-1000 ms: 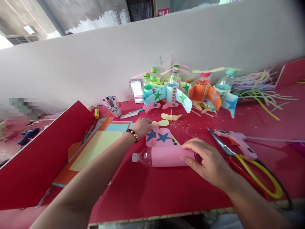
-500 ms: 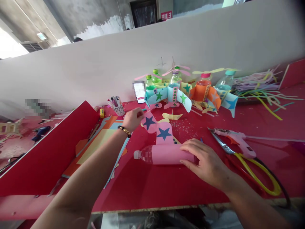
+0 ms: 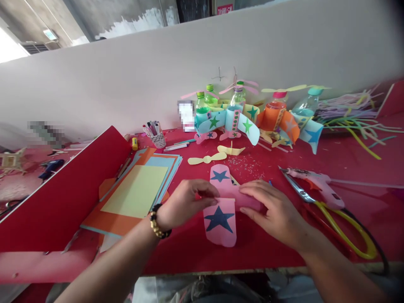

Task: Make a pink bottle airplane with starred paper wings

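Note:
A clear plastic bottle wrapped in pink paper [image 3: 227, 192] lies on its side on the red table, its neck hidden behind my left hand. My right hand [image 3: 274, 210] grips the bottle's right end between thumb and fingers. At the near side, a pink paper wing [image 3: 220, 240] with a dark blue star hangs toward me. My left hand [image 3: 186, 201] pinches this wing's upper edge against the bottle. Another pink wing [image 3: 220, 167], also with a blue star, reaches out from the far side.
Scissors [image 3: 326, 214] and a pink glue gun [image 3: 318, 185] lie at right. Bottle planes with paper wings [image 3: 251, 128] stand along the wall. A yellow paper propeller [image 3: 207, 159] lies behind the bottle. Coloured sheets [image 3: 135, 189] and a pen cup [image 3: 158, 140] are at left.
My left hand has brought the near wing from beyond the bottle down to its near side. My right hand has stayed on the bottle. The view has shifted slightly.

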`<action>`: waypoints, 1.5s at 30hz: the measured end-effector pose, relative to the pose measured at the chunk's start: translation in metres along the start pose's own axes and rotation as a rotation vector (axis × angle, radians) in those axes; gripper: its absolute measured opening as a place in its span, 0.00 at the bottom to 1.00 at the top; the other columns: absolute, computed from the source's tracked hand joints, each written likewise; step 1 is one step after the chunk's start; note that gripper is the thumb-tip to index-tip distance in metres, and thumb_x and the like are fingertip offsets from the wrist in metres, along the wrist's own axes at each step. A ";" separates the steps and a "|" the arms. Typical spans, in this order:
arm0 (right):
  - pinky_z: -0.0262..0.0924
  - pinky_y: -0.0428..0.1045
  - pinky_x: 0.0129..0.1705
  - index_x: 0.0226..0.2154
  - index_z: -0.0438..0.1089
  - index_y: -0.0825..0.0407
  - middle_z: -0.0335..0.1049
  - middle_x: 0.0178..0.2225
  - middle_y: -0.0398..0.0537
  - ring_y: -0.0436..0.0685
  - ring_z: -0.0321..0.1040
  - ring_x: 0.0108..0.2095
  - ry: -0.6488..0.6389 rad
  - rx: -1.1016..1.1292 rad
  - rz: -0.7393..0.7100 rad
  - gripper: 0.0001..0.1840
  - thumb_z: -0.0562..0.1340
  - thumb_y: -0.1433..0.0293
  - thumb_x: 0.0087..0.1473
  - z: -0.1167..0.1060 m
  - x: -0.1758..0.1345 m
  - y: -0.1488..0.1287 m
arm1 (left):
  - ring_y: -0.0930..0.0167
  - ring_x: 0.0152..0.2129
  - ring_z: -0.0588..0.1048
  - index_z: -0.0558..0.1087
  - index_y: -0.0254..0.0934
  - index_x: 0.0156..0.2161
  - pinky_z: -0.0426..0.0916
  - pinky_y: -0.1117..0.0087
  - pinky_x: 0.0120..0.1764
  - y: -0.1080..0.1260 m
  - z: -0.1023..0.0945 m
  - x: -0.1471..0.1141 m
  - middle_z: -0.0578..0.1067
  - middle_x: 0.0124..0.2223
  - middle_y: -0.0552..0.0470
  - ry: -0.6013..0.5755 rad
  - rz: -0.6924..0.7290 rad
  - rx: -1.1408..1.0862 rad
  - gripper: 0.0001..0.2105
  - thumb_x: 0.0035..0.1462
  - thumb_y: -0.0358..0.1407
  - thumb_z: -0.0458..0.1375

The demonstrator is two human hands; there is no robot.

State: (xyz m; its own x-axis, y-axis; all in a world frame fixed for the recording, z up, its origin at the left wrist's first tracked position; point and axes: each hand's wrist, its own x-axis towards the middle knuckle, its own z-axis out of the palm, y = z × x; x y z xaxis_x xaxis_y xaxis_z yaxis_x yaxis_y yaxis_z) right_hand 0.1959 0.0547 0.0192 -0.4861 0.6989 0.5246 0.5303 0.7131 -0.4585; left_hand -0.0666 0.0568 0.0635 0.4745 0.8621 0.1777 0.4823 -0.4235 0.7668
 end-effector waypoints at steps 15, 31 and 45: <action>0.69 0.62 0.50 0.49 0.75 0.48 0.73 0.49 0.56 0.63 0.68 0.49 -0.090 -0.128 -0.072 0.15 0.61 0.72 0.60 0.006 0.004 0.001 | 0.65 0.37 0.72 0.80 0.43 0.36 0.69 0.63 0.40 -0.010 0.029 -0.006 0.77 0.36 0.49 0.213 -0.011 0.260 0.06 0.62 0.37 0.60; 0.67 0.59 0.48 0.44 0.71 0.51 0.74 0.43 0.53 0.61 0.67 0.44 -0.043 -0.089 -0.068 0.08 0.59 0.73 0.62 0.019 0.017 -0.019 | 0.66 0.35 0.70 0.78 0.41 0.36 0.66 0.64 0.41 -0.019 0.035 -0.004 0.77 0.33 0.52 0.284 -0.010 0.194 0.04 0.61 0.38 0.63; 0.61 0.56 0.41 0.34 0.66 0.51 0.68 0.34 0.49 0.59 0.61 0.38 -0.013 -0.062 0.022 0.04 0.62 0.74 0.60 0.032 0.020 -0.024 | 0.68 0.34 0.72 0.77 0.41 0.32 0.68 0.69 0.39 -0.026 0.035 -0.011 0.75 0.32 0.52 0.311 -0.029 -0.002 0.05 0.59 0.37 0.64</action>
State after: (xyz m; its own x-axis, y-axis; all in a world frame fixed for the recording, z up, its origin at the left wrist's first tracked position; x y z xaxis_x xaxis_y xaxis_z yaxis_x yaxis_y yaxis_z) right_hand 0.1516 0.0536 0.0177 -0.4824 0.7155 0.5053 0.5832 0.6928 -0.4242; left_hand -0.0589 0.0482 0.0202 0.2129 0.9176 0.3358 0.4905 -0.3976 0.7754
